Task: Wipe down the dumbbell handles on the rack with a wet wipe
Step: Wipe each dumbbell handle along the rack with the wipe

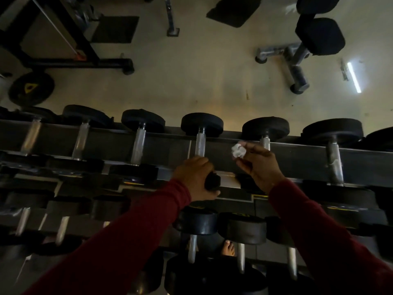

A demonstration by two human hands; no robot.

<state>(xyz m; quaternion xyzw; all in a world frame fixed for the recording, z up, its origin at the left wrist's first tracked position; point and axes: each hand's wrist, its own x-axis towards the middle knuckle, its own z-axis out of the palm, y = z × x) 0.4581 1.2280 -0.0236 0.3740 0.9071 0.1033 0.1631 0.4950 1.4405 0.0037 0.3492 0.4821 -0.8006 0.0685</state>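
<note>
Wet wipe (237, 150): soft, light wad pinched in your right hand (258, 165), just right of the centre dumbbell handle (200, 144).
Left hand (194, 175): clasps that dumbbell's near head.
Handle: rigid, knurled; wrap the wipe around it.

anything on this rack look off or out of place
Nothing clearly out of place. The dumbbells sit in even rows on the rack; the left hand grips one's near end, the right hand pinches the crumpled wipe.

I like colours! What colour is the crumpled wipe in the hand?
White, slightly greyish: the wipe pinched by the right hand, seen in the head view.
</note>
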